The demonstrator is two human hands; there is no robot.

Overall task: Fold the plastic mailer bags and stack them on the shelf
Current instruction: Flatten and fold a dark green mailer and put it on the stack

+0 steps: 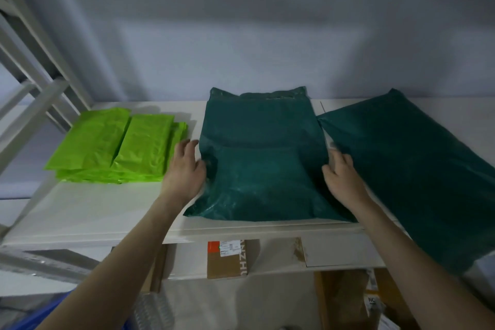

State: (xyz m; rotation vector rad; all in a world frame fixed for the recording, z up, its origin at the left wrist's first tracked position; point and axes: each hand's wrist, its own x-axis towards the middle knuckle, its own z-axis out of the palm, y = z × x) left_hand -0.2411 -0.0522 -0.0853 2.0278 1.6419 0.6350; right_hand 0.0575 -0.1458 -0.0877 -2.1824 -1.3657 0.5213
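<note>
A dark green mailer bag (261, 158) lies flat in the middle of the white shelf (88, 209), its flap end toward the wall. My left hand (186, 169) touches its left edge with fingers nearly straight. My right hand (341, 177) rests at its right edge, fingers slightly bent against the plastic. A second dark green bag (409, 169) lies to the right, slanted, its near end hanging over the shelf's front edge. A stack of folded lime green bags (117, 147) sits at the left.
White metal rack uprights (32, 104) rise at the far left. The grey wall (241, 35) stands right behind the shelf. Below the shelf's front edge are cardboard boxes (227, 258), one with a label, and a blue thing (40, 313) at the bottom left.
</note>
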